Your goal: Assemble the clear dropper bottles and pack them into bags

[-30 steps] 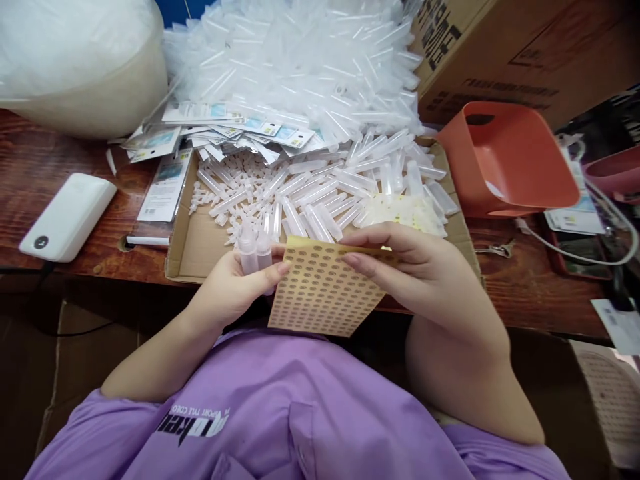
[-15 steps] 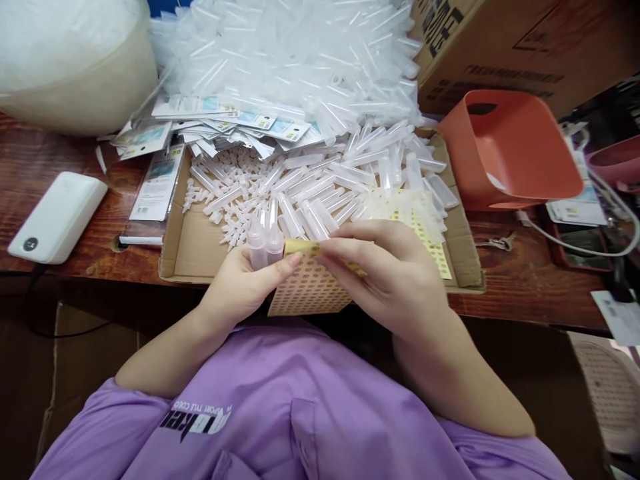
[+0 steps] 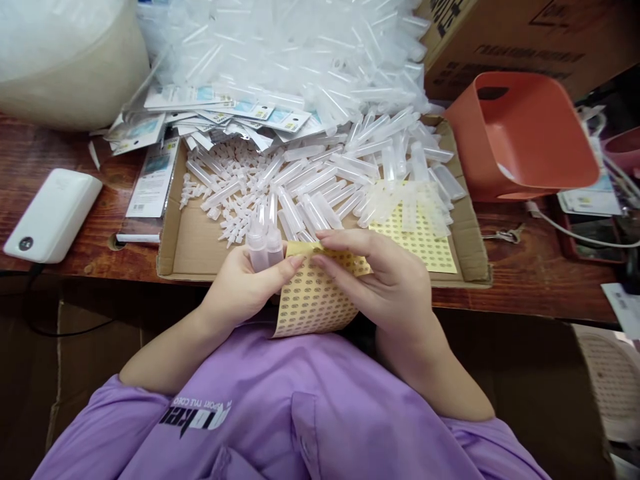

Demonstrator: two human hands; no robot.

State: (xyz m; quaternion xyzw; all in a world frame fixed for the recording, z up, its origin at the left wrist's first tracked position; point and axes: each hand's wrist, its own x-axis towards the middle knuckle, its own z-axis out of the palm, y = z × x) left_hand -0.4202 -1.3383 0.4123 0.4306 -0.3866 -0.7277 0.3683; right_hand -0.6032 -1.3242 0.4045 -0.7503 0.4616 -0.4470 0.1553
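My left hand [image 3: 245, 283] grips two small translucent plastic dropper bottles [image 3: 265, 245]; my right hand [image 3: 385, 277] pinches the tan dotted sticker sheet [image 3: 313, 303] between them.

- Small packing/assembly workbench, hand-work shop rather than a home desk.
- 12 o'clock: bulk heap of clear plastic tubes [image 3: 300, 53], hundreds, spilling into a flat cardboard tray [image 3: 193, 243].
- 10 o'clock: stack of printed retail backing cards [image 3: 210, 117].
- 1 o'clock: shipping carton [image 3: 525, 33], orange bin [image 3: 520, 133] just beside it.
- 4 o'clock in the tray: sheet of small stickers [image 3: 425, 243].
- Worn wooden table [image 3: 525, 280].
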